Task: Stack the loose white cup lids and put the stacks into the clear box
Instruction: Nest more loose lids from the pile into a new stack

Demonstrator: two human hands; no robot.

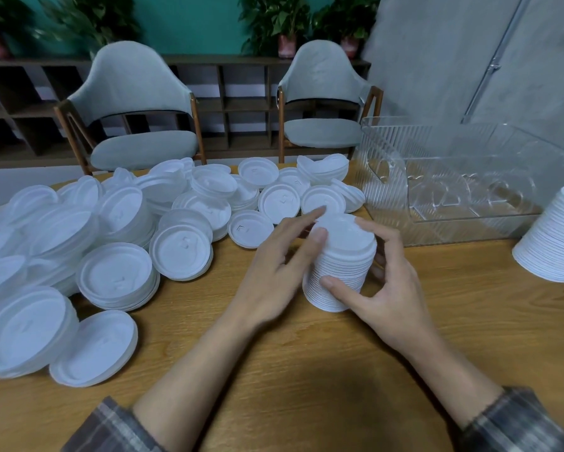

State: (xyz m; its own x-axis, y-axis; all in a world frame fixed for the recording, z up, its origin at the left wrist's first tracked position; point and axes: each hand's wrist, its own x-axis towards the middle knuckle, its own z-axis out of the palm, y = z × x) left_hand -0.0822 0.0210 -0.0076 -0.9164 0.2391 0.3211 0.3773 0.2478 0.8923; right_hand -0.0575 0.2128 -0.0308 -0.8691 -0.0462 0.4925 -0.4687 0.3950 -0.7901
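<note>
While being steadied, stack in hand (342, 265): standing upright on the wooden table (306, 370), just left of the clear box (469, 220) and apart from its wall, as showing in the head view.
Right hand (388, 288): wrapping round the stack's side nearest the clear box, thumb pressing low on the front, fingers curling behind.
Left hand (274, 272): pinching the stack's top rim between thumb and forefinger, on the side away from the clear box; blurring slightly, so the other fingers are hard to read.
Finished stack (554, 236): standing outside the clear box, in front of its right end, touching nothing.
Loose lids (111, 243): lying heaped and partly nested, spreading well to the left of the clear box; nearest ones lying just beside its left wall, contact impossible to tell.
Dividers (437, 190): standing inside the clear box, see-through with cut-outs; holding no lids as far as can be made out.
Grey chairs (137, 102): standing beyond the table, behind and left of the clear box.
Progress, as a judgement: sitting early, with two stacks built, neither boxed, most lids waiting loose.
Left to do, as a judgement: lifting both stacks into the clear box, then gathering the heap into further stacks and boxing those too.
</note>
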